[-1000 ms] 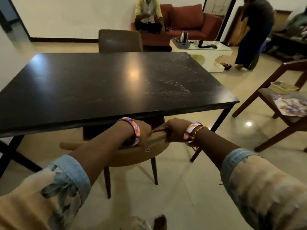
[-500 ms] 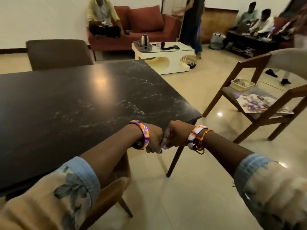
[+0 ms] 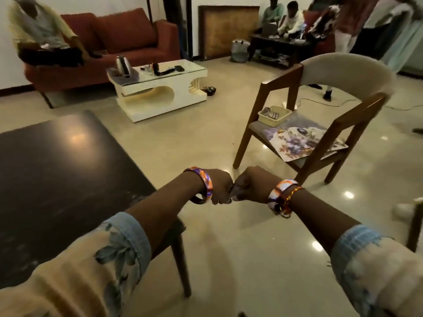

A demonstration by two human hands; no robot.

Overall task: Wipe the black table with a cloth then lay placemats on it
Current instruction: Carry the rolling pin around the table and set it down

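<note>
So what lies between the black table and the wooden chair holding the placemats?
Bare shiny floor separates the black table from the wooden chair with the placemats, seen from the head camera.

Dim warm light, glare on floor (image 3: 229, 138), blurry w/ edge distortion.
</note>
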